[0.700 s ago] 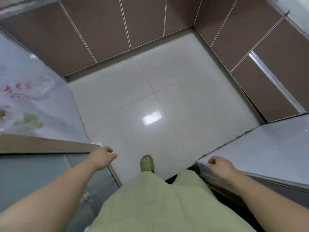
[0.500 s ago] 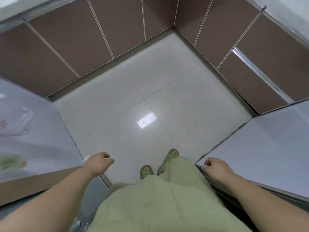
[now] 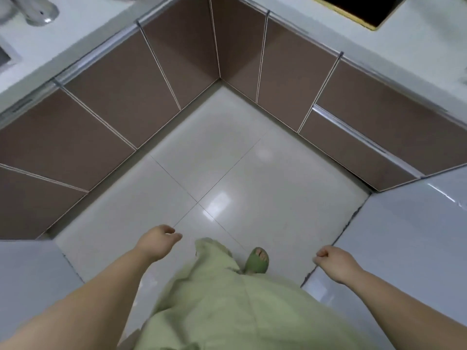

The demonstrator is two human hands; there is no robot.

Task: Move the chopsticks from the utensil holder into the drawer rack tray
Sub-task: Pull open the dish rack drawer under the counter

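No chopsticks, utensil holder or drawer rack tray show in the head view. My left hand (image 3: 158, 242) hangs over the pale floor tiles, fingers loosely curled, holding nothing. My right hand (image 3: 333, 262) is curled into a loose fist beside the grey surface at the right, also holding nothing. A brown drawer front (image 3: 358, 150) with a metal rail handle sits shut in the right cabinet run. My light green trousers and one green slipper (image 3: 257, 260) fill the lower middle.
Brown cabinet doors (image 3: 121, 97) meet in a corner ahead under a white countertop (image 3: 83, 34). A shiny metal object (image 3: 41, 11) stands at the top left, a dark hob (image 3: 358, 8) at the top right. Grey glossy surfaces (image 3: 409, 236) flank me on both sides.
The view has tilted up and moved forward, so the countertop, hob and metal object now show. Both hands stay empty; the left hand has swung inward over the floor.
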